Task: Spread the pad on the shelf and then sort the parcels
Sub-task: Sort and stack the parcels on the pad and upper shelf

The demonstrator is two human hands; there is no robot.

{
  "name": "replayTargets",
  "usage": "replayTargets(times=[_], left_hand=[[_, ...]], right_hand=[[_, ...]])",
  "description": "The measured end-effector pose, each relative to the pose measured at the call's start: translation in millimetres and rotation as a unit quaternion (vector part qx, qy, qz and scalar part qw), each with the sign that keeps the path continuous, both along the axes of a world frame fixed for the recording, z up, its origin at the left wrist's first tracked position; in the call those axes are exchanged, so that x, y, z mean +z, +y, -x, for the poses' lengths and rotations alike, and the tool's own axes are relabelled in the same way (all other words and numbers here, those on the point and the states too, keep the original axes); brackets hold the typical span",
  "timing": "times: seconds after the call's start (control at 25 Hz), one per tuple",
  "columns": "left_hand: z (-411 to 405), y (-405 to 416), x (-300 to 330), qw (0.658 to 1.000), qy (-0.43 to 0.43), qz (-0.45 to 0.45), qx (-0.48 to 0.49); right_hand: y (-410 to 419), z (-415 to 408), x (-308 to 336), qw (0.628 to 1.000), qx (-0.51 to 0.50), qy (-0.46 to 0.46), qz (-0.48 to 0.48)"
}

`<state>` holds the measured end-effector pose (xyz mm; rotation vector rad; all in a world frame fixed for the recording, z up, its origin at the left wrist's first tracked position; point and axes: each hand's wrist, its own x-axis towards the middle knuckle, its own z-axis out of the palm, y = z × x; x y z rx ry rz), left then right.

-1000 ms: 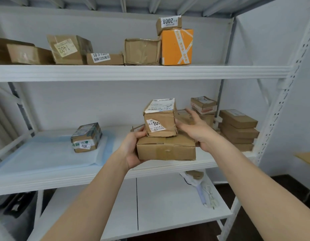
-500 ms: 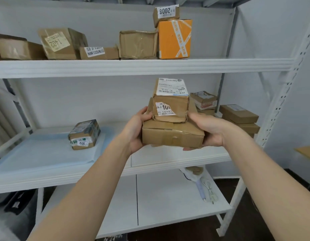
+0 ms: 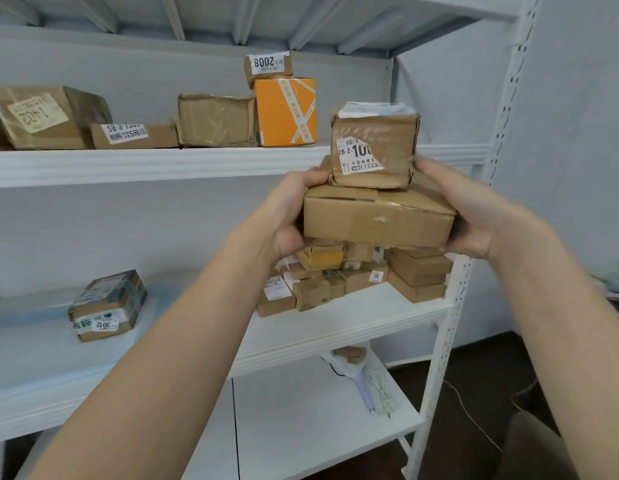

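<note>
left hand (image 3: 287, 216): grips left end of flat box (image 3: 377, 220), thumb up against small box (image 3: 374, 150).
right hand (image 3: 474, 216): grips right end of flat box, thumb against the small box's right side.
carried stack: small box with torn "26-2-10.." label sits on flat box, both held in the air in front of the top shelf (image 3: 155, 164) edge, well above the middle shelf (image 3: 353, 323).
change: a second ago the stack sat low, near the middle shelf, right hand only reaching in; now both hands clamp it and it is raised to top-shelf height. View also swings up.
pad (image 3: 31, 337): pale blue, already spread on the left of the middle shelf; box "3012" (image 3: 107, 306) stands on it.
unsorted pile (image 3: 353, 278): small boxes heaped on right of middle shelf, bare board, under the carried stack.
top shelf: box "1402" (image 3: 41, 116), "58-3" box (image 3: 135, 135), plain box (image 3: 216, 119), orange box (image 3: 285, 110) with "2008" box (image 3: 268, 67) on it.
meaning: pad step done, sorting under way; the lift suggests label check or a top-shelf placement, cannot tell which.
risk: small box loose on top, may slide if tilted.
</note>
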<state>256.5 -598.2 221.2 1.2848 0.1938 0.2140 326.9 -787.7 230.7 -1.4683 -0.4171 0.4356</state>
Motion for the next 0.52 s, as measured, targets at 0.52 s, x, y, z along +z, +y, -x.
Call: replayTargets(times=[0.52], left_hand=[[-72.3,22.2,57.8,0.984,-0.159,-0.058,0.053]], right_hand=[[31.4,-119.5,74.0,0.996,-0.036,-0.01,-0.085]])
